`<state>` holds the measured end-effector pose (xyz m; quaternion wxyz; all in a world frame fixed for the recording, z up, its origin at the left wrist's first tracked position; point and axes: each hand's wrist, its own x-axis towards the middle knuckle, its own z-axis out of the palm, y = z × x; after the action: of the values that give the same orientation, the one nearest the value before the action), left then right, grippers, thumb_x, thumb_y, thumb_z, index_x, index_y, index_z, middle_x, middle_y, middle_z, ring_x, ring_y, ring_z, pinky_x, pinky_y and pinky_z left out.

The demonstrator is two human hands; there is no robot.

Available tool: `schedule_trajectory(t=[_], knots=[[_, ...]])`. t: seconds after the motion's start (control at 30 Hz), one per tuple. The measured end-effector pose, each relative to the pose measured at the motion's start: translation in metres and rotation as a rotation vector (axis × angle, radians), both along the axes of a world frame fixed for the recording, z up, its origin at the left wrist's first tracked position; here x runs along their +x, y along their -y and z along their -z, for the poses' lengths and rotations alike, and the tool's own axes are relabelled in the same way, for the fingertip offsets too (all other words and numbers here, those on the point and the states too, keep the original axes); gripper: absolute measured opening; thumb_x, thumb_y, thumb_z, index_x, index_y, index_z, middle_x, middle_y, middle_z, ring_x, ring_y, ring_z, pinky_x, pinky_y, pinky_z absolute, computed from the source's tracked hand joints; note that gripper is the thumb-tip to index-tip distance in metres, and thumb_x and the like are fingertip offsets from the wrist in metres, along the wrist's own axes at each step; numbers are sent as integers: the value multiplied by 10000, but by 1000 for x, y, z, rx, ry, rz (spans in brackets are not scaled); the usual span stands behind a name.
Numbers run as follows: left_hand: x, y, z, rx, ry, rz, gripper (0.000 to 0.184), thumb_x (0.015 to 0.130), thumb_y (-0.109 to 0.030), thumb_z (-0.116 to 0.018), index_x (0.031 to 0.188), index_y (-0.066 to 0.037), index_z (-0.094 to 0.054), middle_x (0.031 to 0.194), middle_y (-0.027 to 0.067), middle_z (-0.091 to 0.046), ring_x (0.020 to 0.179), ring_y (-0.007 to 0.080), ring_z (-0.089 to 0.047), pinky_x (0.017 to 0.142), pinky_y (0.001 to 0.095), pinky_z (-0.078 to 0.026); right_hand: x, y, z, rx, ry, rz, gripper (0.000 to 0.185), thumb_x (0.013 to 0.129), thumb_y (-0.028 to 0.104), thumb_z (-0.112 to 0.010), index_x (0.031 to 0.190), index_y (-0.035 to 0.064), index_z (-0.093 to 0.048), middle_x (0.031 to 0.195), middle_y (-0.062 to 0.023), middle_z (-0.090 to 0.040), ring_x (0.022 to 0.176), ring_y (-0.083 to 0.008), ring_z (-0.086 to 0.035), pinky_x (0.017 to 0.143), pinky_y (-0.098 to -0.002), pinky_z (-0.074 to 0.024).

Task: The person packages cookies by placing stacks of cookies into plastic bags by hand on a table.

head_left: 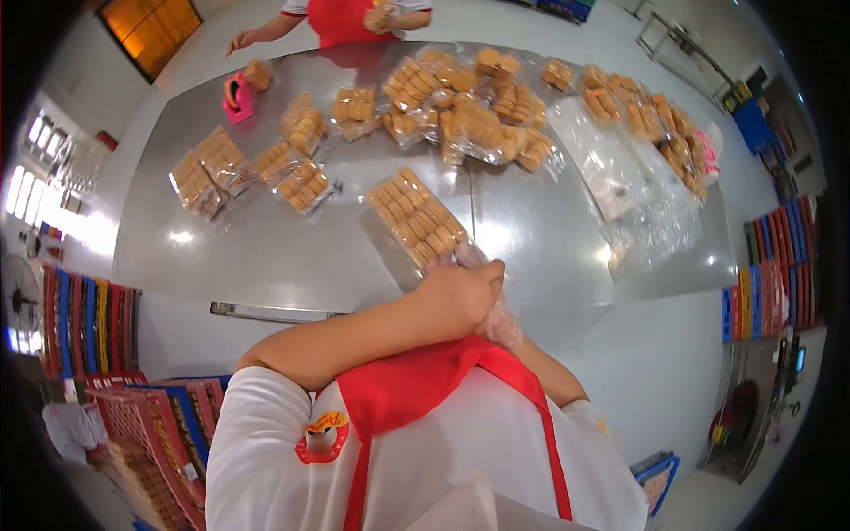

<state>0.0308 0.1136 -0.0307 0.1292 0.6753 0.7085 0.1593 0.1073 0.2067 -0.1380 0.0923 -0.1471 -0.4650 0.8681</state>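
A clear bag of round golden cookies (418,215), packed in rows, is held tilted above the near edge of the steel table. My left hand (462,290) reaches across from the left, its fingers closed at the bag's near end. Close against it is my right hand (500,326), seemingly covered by thin clear plastic. It also grips the near end of the bag, its fingers largely hidden behind my left hand and the plastic.
Cookie packs (478,124) pile up at the table's back. More packs (221,161) lie left, near a pink tape dispenser (237,99). Clear plastic bags (611,190) spread right. Across the table stands a person in a red apron (350,22). Crates (93,323) stack at left.
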Motion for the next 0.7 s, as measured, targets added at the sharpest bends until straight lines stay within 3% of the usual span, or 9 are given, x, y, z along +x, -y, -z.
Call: schedule_trajectory(t=[0.07,0.17,0.2,0.3,0.33,0.43,0.53,0.63,0.7], knots=[[-4,14,18,62,73,-41,524,739,-119,-697,1229,13,-571,1273,159,-524,973,308,-640,769,393,-532,-1,2,1,-17,-46,-50,477,940,301,-623,1310,83,-415,1250,-93,-517,1107,-207,-573,920,-358,-518],[-9,35,30,521,364,-110,517,762,-91,-691,1251,-11,-544,1304,182,-495,1061,311,-583,839,384,-514,2,2,-3,-88,-149,-167,480,916,325,-657,1268,89,-430,1234,-85,-512,1095,-212,-568,908,-378,-521],[-9,51,35,621,489,-319,545,813,-126,-683,1303,-25,-466,1324,188,-474,1070,298,-561,877,373,-489,2,4,-6,-115,-183,-214,482,909,332,-669,1254,91,-435,1228,-82,-511,1090,-214,-567,904,-385,-522],[-28,57,88,776,704,-1070,691,829,-204,-735,1372,-17,-351,1323,198,-464,1071,270,-550,822,343,-498,2,13,-15,-177,-142,-259,414,922,327,-661,1202,85,-477,1217,-77,-520,1106,-210,-549,902,-394,-516],[-46,58,86,638,1157,-1210,832,821,-259,-779,1406,0,-247,1327,188,-450,1100,260,-545,783,326,-502,2,13,-19,-195,-86,-238,380,933,321,-651,1183,80,-495,1214,-76,-525,1115,-207,-541,902,-396,-513],[-50,55,75,581,1755,-1243,855,817,-287,-794,1403,15,-250,1288,197,-484,1116,278,-567,816,366,-529,-7,18,-28,35,101,-252,214,962,247,-612,1075,70,-570,1151,-75,-570,1072,-216,-568,900,-392,-506],[-43,46,73,736,1936,-1175,816,841,-276,-769,1419,-15,-255,1273,187,-522,1130,305,-590,887,454,-533,-16,27,-45,224,82,-359,257,982,288,-584,1115,69,-588,1118,-91,-588,1037,-242,-594,893,-443,-512],[-45,67,64,738,2225,-788,826,817,-224,-783,1382,10,-227,1267,183,-499,1173,335,-558,915,433,-544,-30,44,-112,608,-51,-538,122,960,105,-575,958,17,-659,1041,-94,-636,964,-251,-623,885,-363,-501],[-42,88,35,756,2225,-709,782,824,-230,-772,1367,11,-263,1254,168,-510,1155,338,-569,929,470,-530,-42,55,-148,943,-313,-728,133,949,96,-586,959,-9,-666,1025,-114,-647,954,-270,-628,872,-369,-504]])
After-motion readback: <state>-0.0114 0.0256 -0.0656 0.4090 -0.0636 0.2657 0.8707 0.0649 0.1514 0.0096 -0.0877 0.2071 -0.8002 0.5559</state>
